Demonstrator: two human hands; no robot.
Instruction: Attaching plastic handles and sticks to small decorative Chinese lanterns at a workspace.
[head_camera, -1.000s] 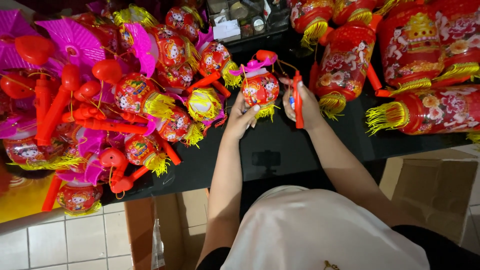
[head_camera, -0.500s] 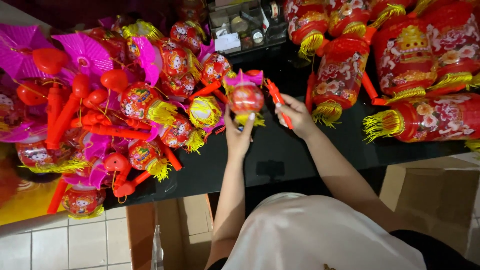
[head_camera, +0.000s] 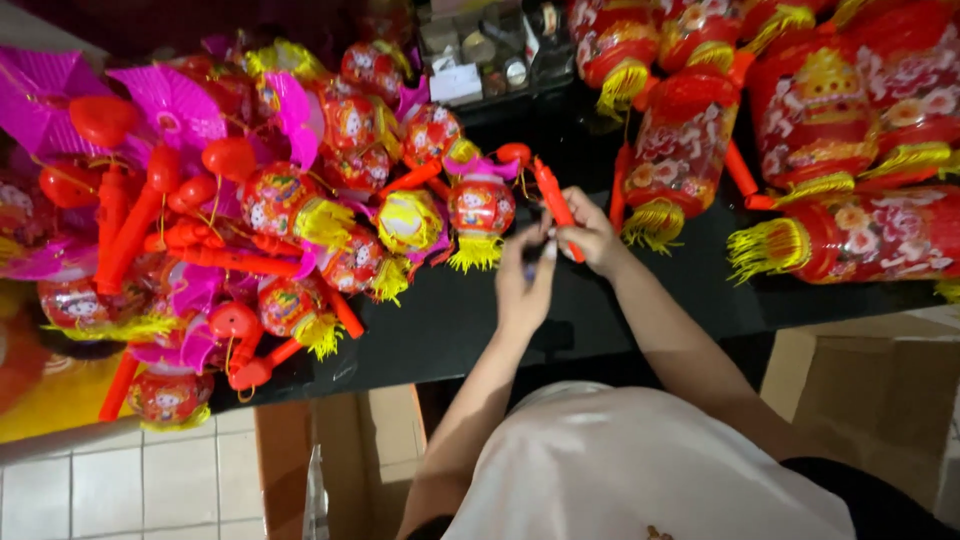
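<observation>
lantern (head_camera: 481, 207): small, round, red, printed pattern, yellow tassel fringe below, pink top, hanging upright over black table
handle stick (head_camera: 556, 204): red plastic, tilted, held

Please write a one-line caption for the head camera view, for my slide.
Both hands, left hand and right hand, work on a red stick with a small lantern above a black table.

Black table (head_camera: 470, 330) runs across the frame, surface dark & glossy. Below it, bottom left: pale tiled floor (head_camera: 130, 480) w/ grey grout. Open cardboard box (head_camera: 350, 450) under table edge, another box (head_camera: 880, 390) at right. Small tray (head_camera: 480, 50) of odds & ends at back, top centre. Far back dim; light falls mostly on left side.
</observation>
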